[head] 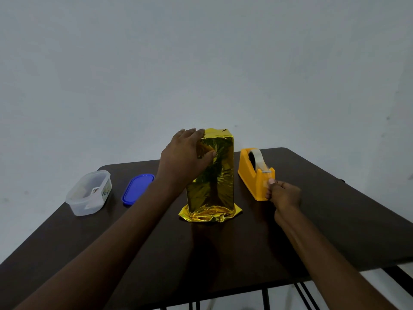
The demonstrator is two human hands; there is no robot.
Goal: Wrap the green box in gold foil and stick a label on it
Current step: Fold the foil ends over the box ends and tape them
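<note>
While left hand (185,157) grips one foil-wrapped box (212,175), right hand (282,193) pinches tape (266,183).

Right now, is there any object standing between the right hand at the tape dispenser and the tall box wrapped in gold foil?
Nothing visible does. The right hand pinches tape at the front of the orange plastic tape dispenser, and only bare dark table separates it from the tall gold-foil-wrapped box, which the left hand holds near its top.
</note>
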